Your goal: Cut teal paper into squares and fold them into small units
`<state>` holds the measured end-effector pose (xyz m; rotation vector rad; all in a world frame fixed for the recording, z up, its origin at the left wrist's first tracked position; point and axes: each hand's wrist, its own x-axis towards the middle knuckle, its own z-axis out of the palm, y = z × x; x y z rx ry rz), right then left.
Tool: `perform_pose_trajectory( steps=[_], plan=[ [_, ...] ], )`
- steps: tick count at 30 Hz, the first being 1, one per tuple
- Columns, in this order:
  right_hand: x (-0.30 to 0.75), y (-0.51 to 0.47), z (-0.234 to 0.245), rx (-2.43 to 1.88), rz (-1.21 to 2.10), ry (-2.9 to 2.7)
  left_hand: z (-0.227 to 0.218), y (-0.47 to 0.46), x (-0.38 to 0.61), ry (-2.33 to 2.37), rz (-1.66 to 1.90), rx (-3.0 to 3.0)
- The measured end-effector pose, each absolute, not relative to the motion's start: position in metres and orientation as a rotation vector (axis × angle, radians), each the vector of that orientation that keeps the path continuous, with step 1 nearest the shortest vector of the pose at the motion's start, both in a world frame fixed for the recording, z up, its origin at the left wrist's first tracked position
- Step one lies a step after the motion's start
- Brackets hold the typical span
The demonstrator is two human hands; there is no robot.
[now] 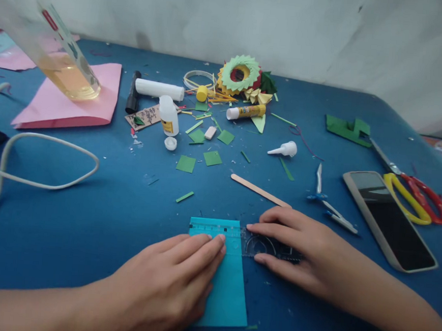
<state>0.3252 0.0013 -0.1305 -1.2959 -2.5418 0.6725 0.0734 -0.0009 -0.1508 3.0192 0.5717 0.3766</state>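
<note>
A sheet of bright blue paper [230,293] lies on the table in front of me. Across its upper part rests a clear plastic ruler [264,246], its right end sticking out past the paper. My left hand [174,279] presses down on the paper and the ruler's left part, its fingers together and its thumb hidden. At the ruler's right end, my right hand [299,243] grips it between thumb and fingers. A wooden craft stick [259,190] lies just beyond my right hand.
Green paper scraps [186,164], a glue bottle [168,115] and a glue stick [246,112] lie further back. To the right are a compass [327,202], a phone [388,219] and scissors [429,194]. Leftward, a white cable [51,187] loops near a tall bottle [65,74].
</note>
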Motion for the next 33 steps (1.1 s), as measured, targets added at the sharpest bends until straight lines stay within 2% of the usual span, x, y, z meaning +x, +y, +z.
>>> perform_pose_trajectory(
  steps=[33],
  plan=[
    [0.3252,0.0042,-0.1348,-1.266,0.597,-2.54,-0.1497,-0.0011,0.0754,0.612,0.352,2.972]
  ],
)
